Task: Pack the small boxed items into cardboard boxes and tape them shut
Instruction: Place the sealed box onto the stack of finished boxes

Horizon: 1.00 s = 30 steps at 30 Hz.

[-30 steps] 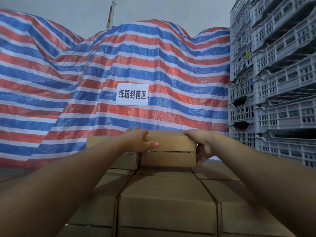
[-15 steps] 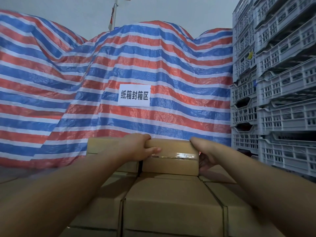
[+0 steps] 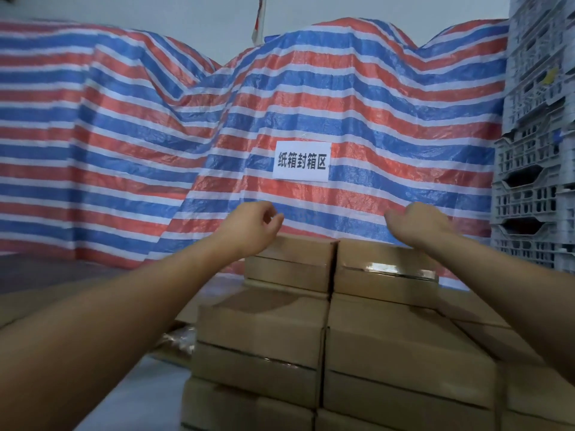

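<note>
- left hand [image 3: 252,223] hovers loosely curled, empty, above the left top carton [image 3: 292,265].
- right hand [image 3: 418,223] hangs relaxed, empty, over the taped carton [image 3: 385,269].
- both cartons top the stack of cartons [image 3: 342,353] below the hands.

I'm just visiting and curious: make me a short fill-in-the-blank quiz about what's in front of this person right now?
1. The left hand and right hand are holding ____.
2. The white sign hangs on a striped ____.
3. The shiny tape strip is on the top box nearer the ____ hand.
4. The grey plastic crates are stacked on the ____ side.

Missing words: nothing; tarpaulin; right; right
</note>
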Tool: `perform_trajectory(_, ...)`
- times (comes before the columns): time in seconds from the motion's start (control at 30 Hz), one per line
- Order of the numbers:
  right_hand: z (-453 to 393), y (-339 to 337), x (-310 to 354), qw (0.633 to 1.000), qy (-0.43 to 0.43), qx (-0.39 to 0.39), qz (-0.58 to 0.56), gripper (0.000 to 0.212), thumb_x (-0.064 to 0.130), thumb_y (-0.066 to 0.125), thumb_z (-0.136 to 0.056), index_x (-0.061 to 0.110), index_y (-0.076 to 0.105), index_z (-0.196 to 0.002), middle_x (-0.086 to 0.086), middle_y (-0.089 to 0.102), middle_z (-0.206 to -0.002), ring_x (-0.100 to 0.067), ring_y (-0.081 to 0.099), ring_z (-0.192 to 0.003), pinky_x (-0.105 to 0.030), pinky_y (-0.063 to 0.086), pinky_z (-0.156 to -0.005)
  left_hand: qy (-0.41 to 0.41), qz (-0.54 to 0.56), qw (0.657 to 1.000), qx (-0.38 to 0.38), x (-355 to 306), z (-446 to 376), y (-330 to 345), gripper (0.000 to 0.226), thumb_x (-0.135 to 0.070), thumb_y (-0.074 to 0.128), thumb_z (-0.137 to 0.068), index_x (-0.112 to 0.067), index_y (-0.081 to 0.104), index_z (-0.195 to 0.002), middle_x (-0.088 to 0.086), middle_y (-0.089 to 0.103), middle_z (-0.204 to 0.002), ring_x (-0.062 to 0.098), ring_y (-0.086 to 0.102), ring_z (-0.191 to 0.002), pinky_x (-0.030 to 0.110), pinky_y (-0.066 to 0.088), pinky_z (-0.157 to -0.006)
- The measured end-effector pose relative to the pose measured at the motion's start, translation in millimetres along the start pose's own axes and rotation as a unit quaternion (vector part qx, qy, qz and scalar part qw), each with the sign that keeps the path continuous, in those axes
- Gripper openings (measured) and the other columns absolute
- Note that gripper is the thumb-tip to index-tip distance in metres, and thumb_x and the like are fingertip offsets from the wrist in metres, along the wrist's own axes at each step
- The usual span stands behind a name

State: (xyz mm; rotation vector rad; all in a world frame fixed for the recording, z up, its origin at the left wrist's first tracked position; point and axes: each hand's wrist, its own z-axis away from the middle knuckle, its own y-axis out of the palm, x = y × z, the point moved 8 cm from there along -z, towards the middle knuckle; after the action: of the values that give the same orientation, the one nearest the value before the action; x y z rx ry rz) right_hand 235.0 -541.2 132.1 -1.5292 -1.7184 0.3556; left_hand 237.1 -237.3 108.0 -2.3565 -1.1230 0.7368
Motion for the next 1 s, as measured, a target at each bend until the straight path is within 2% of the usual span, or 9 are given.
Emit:
perform_trajectory(0.13, 19.5, -2.2, 75.3, 0.993, -0.072, -0.048, -0.080, 0.041, 0.036, 0.046, -0.099, 0.016, 0.041, -0.065, -0.002, 0.047, -0.066, -0.016, 0.043, -0.059, -0.025, 0.024, -0.051, -0.013, 0.026, 0.998, -0.064, 45.5, 32.5, -47.1, 0.030, -0.033, 0.049, -0.100, -0.016, 0.063, -0.080, -0.002, 0.064, -0.072, 0.015, 0.059, -0.068, 0.030, 0.045, -0.059)
perform_trajectory(0.33, 56.5, 23.8, 181.5, 0.973, -0.149, -0.022, -0.174, 0.040, 0.023, 0.050, -0.091, 0.009, 0.045, -0.054, -0.006, 0.046, -0.053, -0.023, 0.044, -0.051, -0.027, 0.030, -0.050, -0.131, 0.119, 0.972, -0.155, 148.8, 106.8, -85.0, 0.032, -0.032, 0.049, -0.101, -0.018, 0.066, -0.078, -0.002, 0.067, -0.067, 0.007, 0.065, -0.060, 0.022, 0.046, -0.054)
perform_trajectory(0.43, 78.1, 46.0, 233.7, 0.967, -0.184, -0.003, -0.177, 0.044, 0.025, 0.050, -0.091, 0.012, 0.042, -0.050, -0.001, 0.040, -0.047, -0.019, 0.038, -0.046, -0.025, 0.027, -0.049, -0.197, 0.116, 0.956, -0.181, 202.7, 153.3, -80.9, 0.042, -0.034, 0.047, -0.102, -0.013, 0.064, -0.069, 0.003, 0.063, -0.057, 0.015, 0.062, -0.053, 0.030, 0.050, -0.053)
perform_trajectory(0.53, 101.2, 77.8, 281.8, 0.958, -0.221, 0.044, -0.177, 0.044, 0.025, 0.049, -0.092, 0.014, 0.038, -0.051, 0.001, 0.036, -0.046, -0.018, 0.035, -0.045, -0.025, 0.027, -0.050, -0.250, 0.088, 0.950, -0.165, 248.8, 193.4, -65.6, 0.056, -0.037, 0.046, -0.101, -0.005, 0.060, -0.057, 0.005, 0.058, -0.050, 0.023, 0.059, -0.052, 0.038, 0.049, -0.059)
perform_trajectory(0.67, 132.0, 125.7, 339.5, 0.938, -0.269, 0.108, -0.193, 0.044, 0.024, 0.050, -0.092, 0.016, 0.034, -0.051, 0.003, 0.033, -0.045, -0.015, 0.032, -0.043, -0.025, 0.025, -0.047, -0.314, 0.058, 0.934, -0.159, 295.1, 218.4, -65.8, 0.068, -0.045, 0.044, -0.100, -0.006, 0.045, -0.044, 0.006, 0.050, -0.042, 0.024, 0.051, -0.046, 0.035, 0.036, -0.050)
perform_trajectory(0.73, 149.8, 155.2, 367.8, 0.925, -0.296, 0.148, -0.188, 0.044, 0.025, 0.050, -0.094, 0.018, 0.036, -0.053, 0.004, 0.035, -0.048, -0.013, 0.034, -0.044, -0.024, 0.025, -0.046, -0.335, 0.054, 0.923, -0.181, 312.3, 224.4, -80.4, 0.065, -0.045, 0.040, -0.102, -0.010, 0.048, -0.047, 0.002, 0.052, -0.046, 0.024, 0.054, -0.051, 0.033, 0.035, -0.053)
perform_trajectory(0.83, 177.6, 205.3, 406.9, 0.904, -0.320, 0.220, -0.178, 0.035, 0.036, 0.049, -0.094, 0.023, 0.043, -0.062, 0.004, 0.048, -0.062, -0.012, 0.047, -0.057, -0.026, 0.030, -0.050, -0.342, -0.033, 0.924, -0.165, 335.2, 232.4, -95.7, 0.052, -0.041, 0.036, -0.103, -0.010, 0.066, -0.075, 0.009, 0.064, -0.074, 0.032, 0.063, -0.077, 0.035, 0.045, -0.068)
perform_trajectory(0.9, 196.2, 238.6, 431.2, 0.896, -0.333, 0.244, -0.165, 0.029, 0.042, 0.048, -0.093, 0.026, 0.047, -0.070, 0.005, 0.054, -0.072, -0.011, 0.053, -0.066, -0.026, 0.032, -0.051, -0.351, -0.034, 0.924, -0.150, 352.4, 246.3, -99.2, 0.036, -0.033, 0.040, -0.103, -0.012, 0.061, -0.083, 0.010, 0.065, -0.084, 0.033, 0.061, -0.084, 0.037, 0.045, -0.071)
perform_trajectory(1.0, 223.1, 290.2, 469.1, 0.884, -0.342, 0.279, -0.154, 0.027, 0.048, 0.051, -0.092, 0.023, 0.059, -0.098, 0.003, 0.062, -0.096, -0.012, 0.057, -0.082, -0.026, 0.038, -0.060, -0.384, -0.035, 0.915, -0.118, 381.3, 268.8, -104.2, 0.042, -0.033, 0.034, -0.105, -0.008, 0.059, -0.083, 0.016, 0.067, -0.088, 0.036, 0.062, -0.086, 0.041, 0.049, -0.074)
